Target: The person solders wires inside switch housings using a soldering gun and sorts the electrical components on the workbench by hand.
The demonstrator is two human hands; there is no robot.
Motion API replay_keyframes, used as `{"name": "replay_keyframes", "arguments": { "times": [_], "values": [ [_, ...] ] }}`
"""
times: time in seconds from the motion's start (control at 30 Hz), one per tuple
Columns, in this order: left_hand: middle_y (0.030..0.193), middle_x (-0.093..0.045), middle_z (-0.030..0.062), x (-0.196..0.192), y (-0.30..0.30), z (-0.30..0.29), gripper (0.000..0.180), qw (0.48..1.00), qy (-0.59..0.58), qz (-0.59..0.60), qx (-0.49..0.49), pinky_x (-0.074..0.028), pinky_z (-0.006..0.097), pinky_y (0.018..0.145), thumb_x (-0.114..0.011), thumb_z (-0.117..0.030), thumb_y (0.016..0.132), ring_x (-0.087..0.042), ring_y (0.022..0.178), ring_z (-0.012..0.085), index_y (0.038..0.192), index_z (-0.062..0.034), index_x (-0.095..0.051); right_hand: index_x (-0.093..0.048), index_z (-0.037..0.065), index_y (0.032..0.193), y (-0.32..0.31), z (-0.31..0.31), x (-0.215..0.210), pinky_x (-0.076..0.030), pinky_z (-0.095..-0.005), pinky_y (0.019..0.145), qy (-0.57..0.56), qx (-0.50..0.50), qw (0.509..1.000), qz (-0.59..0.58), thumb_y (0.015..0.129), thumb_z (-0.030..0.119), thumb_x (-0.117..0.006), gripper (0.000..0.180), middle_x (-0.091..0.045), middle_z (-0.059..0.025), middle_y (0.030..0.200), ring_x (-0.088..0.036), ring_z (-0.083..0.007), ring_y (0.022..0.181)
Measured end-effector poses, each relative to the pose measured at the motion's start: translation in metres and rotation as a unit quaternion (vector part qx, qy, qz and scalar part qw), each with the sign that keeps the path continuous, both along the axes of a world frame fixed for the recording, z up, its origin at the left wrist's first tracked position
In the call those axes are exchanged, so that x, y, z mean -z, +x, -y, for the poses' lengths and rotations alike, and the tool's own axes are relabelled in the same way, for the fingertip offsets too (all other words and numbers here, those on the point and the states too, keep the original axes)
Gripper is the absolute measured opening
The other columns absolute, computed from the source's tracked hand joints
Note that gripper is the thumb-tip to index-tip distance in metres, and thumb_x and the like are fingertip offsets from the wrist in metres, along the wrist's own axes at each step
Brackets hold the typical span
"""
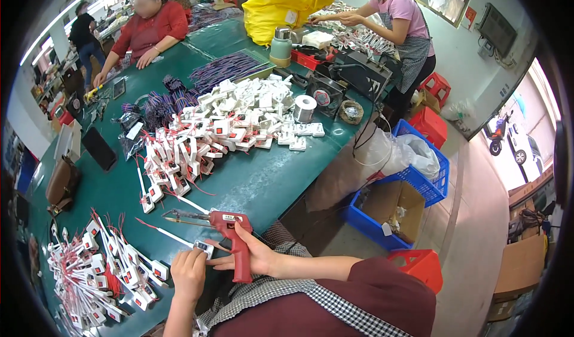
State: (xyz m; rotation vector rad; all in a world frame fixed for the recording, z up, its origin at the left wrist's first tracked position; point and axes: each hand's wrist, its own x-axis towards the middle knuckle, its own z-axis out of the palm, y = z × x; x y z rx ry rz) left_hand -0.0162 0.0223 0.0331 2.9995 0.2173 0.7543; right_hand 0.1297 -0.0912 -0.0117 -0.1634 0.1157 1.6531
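My right hand (pixel 258 254) is wrapped round the handle of a red soldering gun (pixel 241 264), whose thin metal tip points left over the green table. Just below that tip, my left hand (pixel 189 272) pinches a small white switch module (pixel 204 248) with an open dark middle. From the module a white stem with a red wire runs up and left. To the left lies a bundle of white modules (pixel 78 274) with red wires. A large heap of similar white modules (pixel 233 119) sits farther up the table.
A solder spool (pixel 304 108) stands right of the heap, near a thermos (pixel 280 47). Bundled dark wires (pixel 230 71) lie behind. At left are a phone (pixel 99 148) and a brown bag (pixel 63 184). Blue crates (pixel 373 226) stand on the floor. Two people work across the table.
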Motion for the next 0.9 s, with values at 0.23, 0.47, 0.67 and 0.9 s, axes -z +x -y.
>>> {"name": "replay_keyframes", "arguments": {
  "times": [0.23,0.47,0.67,0.9],
  "values": [
    [0.082,-0.063,0.0087,0.016,-0.014,0.006,0.015,0.956,-0.277,0.066,-0.067,-0.047,0.031,0.064,-0.063,0.001,0.065,-0.059,0.074,0.0244,0.08,-0.0015,-0.062,-0.029,0.019,0.134,-0.012,-0.007,-0.003,-0.033,-0.0511,0.097,-0.001,0.007,1.0,-0.005,0.083,0.053,-0.048,0.064,-0.039,-0.008,0.132,-0.045,-0.0411,0.113],
    [0.086,-0.063,0.0109,0.024,-0.021,0.004,0.017,0.904,-0.423,0.051,-0.033,-0.047,0.031,0.069,-0.062,0.003,0.066,-0.06,0.079,0.0248,0.083,-0.0009,-0.063,-0.019,0.022,0.139,-0.01,0.006,-0.002,-0.029,-0.0497,0.102,0.017,-0.027,0.998,0.052,0.087,0.053,-0.039,0.064,-0.027,-0.0053,0.142,-0.037,-0.0373,0.121],
    [0.087,-0.059,0.0106,0.04,-0.033,-0.005,0.015,0.961,-0.273,0.039,-0.009,-0.046,0.038,0.075,-0.06,0.001,0.064,-0.057,0.084,0.0304,0.079,-0.0046,-0.06,-0.019,0.023,0.138,-0.013,0.005,0.003,-0.033,-0.0558,0.097,-0.026,-0.023,0.995,0.096,0.082,0.057,-0.042,0.07,-0.026,-0.0109,0.141,-0.037,-0.0454,0.118],
    [0.081,-0.063,0.0094,0.027,-0.03,-0.009,0.01,0.747,-0.631,0.171,-0.121,-0.046,0.026,0.068,-0.059,-0.002,0.077,-0.059,0.076,0.0148,0.086,0.0015,-0.063,-0.023,0.015,0.136,0.007,0.028,-0.028,-0.047,-0.0392,0.077,-0.085,0.031,0.959,0.27,0.082,0.059,-0.042,0.073,-0.036,-0.0142,0.133,-0.051,-0.0329,0.1]
  ]
}}
